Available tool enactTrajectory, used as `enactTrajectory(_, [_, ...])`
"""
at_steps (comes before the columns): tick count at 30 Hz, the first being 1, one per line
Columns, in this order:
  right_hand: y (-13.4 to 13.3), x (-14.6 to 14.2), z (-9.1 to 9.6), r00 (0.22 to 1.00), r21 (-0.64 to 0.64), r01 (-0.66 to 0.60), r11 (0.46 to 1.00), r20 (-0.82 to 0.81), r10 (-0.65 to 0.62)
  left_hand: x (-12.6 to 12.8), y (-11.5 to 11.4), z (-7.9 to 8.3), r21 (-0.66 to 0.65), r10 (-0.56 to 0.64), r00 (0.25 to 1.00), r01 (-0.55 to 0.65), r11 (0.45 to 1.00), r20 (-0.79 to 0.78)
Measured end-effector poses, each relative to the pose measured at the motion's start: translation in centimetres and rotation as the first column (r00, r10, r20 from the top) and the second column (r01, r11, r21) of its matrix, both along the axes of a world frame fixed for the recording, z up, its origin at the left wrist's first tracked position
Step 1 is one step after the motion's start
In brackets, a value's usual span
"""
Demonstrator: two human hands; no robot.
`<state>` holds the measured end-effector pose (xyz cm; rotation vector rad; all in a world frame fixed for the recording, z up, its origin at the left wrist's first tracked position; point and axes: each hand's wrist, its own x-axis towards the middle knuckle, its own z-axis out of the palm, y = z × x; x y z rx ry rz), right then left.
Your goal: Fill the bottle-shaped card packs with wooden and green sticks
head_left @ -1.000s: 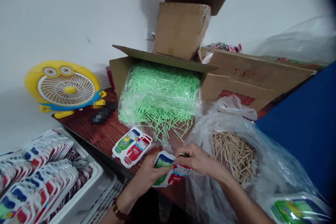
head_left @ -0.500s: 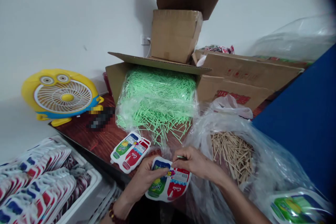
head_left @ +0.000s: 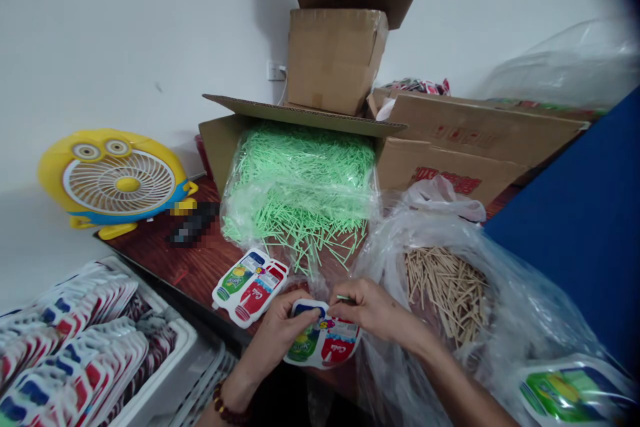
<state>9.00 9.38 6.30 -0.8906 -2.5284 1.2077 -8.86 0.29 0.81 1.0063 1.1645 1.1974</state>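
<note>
My left hand (head_left: pixel 280 328) is closed on a two-bottle-shaped packet (head_left: pixel 339 349) printed with green Sprite and red Cola pictures, its thumb lying over the front. At the packet's upper edge, my right hand (head_left: pixel 373 312) pinches a short green stick (head_left: pixel 345 298), and its fingertips meet the packet there. Left of my hands, similar packets (head_left: pixel 251 287) lie on the dark wooden table (head_left: pixel 150 255). Many loose green sticks (head_left: pixel 305 173) fill a plastic-lined carton beyond my hands. Brown sticks (head_left: pixel 447 290) sit in an open clear plastic bag to the right.
A white crate (head_left: pixel 165 363) of stacked packets stands at lower left. The yellow fan (head_left: pixel 125 180) and a blurred dark object (head_left: pixel 195 225) are on the table's left. Cartons (head_left: pixel 335 60) rise at the back, and a blue panel (head_left: pixel 575 213) borders the right. Another packet (head_left: pixel 565 390) lies lower right.
The held packet has shifted slightly up and to the right, and my left fingers cover more of its left side. The right hand keeps its pinch on the green stick.
</note>
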Motion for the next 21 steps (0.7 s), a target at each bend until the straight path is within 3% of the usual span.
enactTrajectory(4, [-0.1,0.1,-0.5,1.000,0.051,-0.006,0.999,-0.001,0.006,-0.2,0.2,0.1,0.030,-0.039,0.993,0.043,0.999,-0.114])
enactTrajectory(8, [-0.1,0.3,-0.9,1.000,0.037,0.001,0.999,0.010,-0.001,-0.4,-0.1,0.2,0.029,-0.095,0.988,0.099,0.995,-0.124])
enactTrajectory(17, [-0.4,-0.1,-0.9,1.000,0.062,0.005,0.998,-0.016,-0.004,0.0,0.5,-0.2,0.032,0.011,0.990,-0.007,0.999,-0.138])
enactTrajectory(21, [0.2,-0.1,-1.4,0.999,0.017,0.039,0.999,-0.013,-0.039,0.2,0.5,0.1,0.019,0.054,0.996,-0.053,0.998,-0.069])
